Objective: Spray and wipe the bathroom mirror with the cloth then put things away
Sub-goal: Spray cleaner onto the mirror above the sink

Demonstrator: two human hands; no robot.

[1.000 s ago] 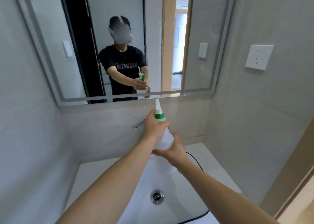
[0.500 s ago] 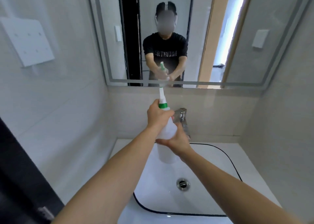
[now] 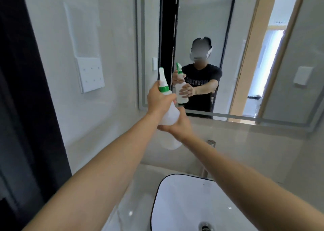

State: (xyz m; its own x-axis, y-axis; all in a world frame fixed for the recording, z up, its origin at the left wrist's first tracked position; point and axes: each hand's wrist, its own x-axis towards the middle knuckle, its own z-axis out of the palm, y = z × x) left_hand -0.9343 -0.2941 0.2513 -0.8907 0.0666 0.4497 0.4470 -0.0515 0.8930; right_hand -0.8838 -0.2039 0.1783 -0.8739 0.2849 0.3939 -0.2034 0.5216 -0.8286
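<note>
Translucent white plastic spray bottle with a green collar and white nozzle (image 3: 168, 106) is held up over the near-left corner of the wall-mounted bathroom mirror with its frosted border strip (image 3: 228, 116), upright with a slight tilt, nozzle toward the glass. Left hand (image 3: 158, 99) is wrapped round the bottle's neck just under the collar, fingers curled at the trigger; right hand (image 3: 177, 124) is cupped against the lower body, fingers curled round it from the right. Whether the trigger finger is actually squeezing is hard to read, as the hand hides the lever. No cloth in view. Judgement: spraying stage, early in the task, wiping and tidying not yet done. To do it well, keep the nozzle square to the glass and apart from it, so the mist spreads rather than runs; work across from left to far right in light bursts; keep the supporting hand under the bottle. White ceramic basin with a black rim (image 3: 184, 195) sits below and should catch drips.
</note>
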